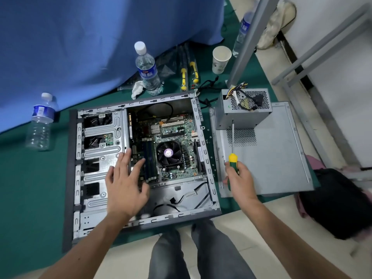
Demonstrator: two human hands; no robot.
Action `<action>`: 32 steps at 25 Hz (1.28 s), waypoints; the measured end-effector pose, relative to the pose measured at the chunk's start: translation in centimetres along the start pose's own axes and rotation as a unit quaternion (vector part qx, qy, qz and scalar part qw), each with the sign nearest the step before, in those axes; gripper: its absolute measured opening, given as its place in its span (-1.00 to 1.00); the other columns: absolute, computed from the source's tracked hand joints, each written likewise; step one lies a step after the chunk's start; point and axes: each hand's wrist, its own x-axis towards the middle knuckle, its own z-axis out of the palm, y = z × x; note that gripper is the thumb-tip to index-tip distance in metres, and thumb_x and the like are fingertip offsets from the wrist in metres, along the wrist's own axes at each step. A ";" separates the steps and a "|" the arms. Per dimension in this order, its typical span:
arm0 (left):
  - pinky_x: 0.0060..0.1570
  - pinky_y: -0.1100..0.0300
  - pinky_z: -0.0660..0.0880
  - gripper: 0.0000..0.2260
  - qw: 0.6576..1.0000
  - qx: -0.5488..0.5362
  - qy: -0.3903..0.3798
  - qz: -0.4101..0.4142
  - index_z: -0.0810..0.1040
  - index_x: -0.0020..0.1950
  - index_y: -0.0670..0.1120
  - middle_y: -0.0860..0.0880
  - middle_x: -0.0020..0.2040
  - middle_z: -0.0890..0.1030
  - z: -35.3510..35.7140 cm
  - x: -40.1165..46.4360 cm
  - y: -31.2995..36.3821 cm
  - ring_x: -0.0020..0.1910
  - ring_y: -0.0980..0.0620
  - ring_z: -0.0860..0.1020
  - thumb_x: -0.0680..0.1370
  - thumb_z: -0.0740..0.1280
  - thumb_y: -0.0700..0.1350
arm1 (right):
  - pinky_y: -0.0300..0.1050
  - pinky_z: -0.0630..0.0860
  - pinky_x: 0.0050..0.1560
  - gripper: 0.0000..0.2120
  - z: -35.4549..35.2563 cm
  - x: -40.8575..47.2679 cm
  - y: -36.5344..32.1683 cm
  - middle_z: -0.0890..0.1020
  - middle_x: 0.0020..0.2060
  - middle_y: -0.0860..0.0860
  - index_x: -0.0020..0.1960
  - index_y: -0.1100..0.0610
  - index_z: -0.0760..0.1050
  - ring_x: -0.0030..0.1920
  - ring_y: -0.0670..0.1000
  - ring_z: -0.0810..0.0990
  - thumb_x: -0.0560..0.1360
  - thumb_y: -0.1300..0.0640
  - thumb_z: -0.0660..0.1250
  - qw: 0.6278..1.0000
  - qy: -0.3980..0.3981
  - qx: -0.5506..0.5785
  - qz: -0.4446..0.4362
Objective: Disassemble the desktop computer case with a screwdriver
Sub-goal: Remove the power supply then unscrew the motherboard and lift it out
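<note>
While open: case (pixel 72 158) (screwdriver (pixel 233 156) aloft)

Bare forearms (pixel 287 234) without sleeves, and legs in grey-blue jeans (pixel 193 254).

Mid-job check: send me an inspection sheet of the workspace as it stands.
Surface: green mat on a tiled floor.
Job's things: computer case open on its side, motherboard inside; power supply out, standing on the removed side panel.
Clutter: three water bottles, paper cup, crumpled tissue, two spare screwdrivers in packaging.
Grippers: left hand open over the case; right hand grips the screwdriver, tip up.
Cables: loose black leads in the case; wire bundle on the power supply.
Surroundings: blue cloth, metal frame legs, dark bag.
</note>
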 end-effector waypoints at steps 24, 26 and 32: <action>-0.21 0.14 0.31 -0.76 0.976 -0.177 0.115 -0.056 0.31 -0.19 -0.08 -0.03 -0.21 0.38 -3.3 1.4 -1.4 -0.22 -0.01 0.32 0.63 0.25 -0.06 | -0.08 0.58 -0.08 -0.86 -0.4 -0.6 -5.6 0.67 -0.15 0.05 0.01 0.20 0.63 -0.21 -0.02 0.58 0.57 0.22 0.29 0.995 0.031 -0.090 -0.007; -0.06 0.01 0.34 -0.82 0.978 -0.155 0.125 -0.065 0.39 -0.13 -0.17 -0.07 -0.11 0.37 -2.0 2.1 -1.1 -0.08 -0.05 0.30 0.59 0.30 -0.12 | 0.00 0.59 0.03 -0.87 -0.4 1.4 -3.3 0.69 -0.10 0.07 -0.04 0.16 0.64 -0.18 0.01 0.60 0.56 0.23 0.30 0.990 0.001 -0.143 0.021; -0.09 0.02 0.26 -0.81 0.977 -0.122 0.167 -0.044 0.31 -0.11 -0.12 -0.03 -0.12 0.30 -0.2 3.0 -1.3 -0.08 0.00 0.22 0.52 0.33 -0.21 | -0.15 0.54 0.04 -0.86 2.5 6.9 0.2 0.64 -0.13 0.01 0.03 0.18 0.65 -0.14 -0.02 0.61 0.56 0.26 0.31 0.957 -0.064 -0.283 -0.013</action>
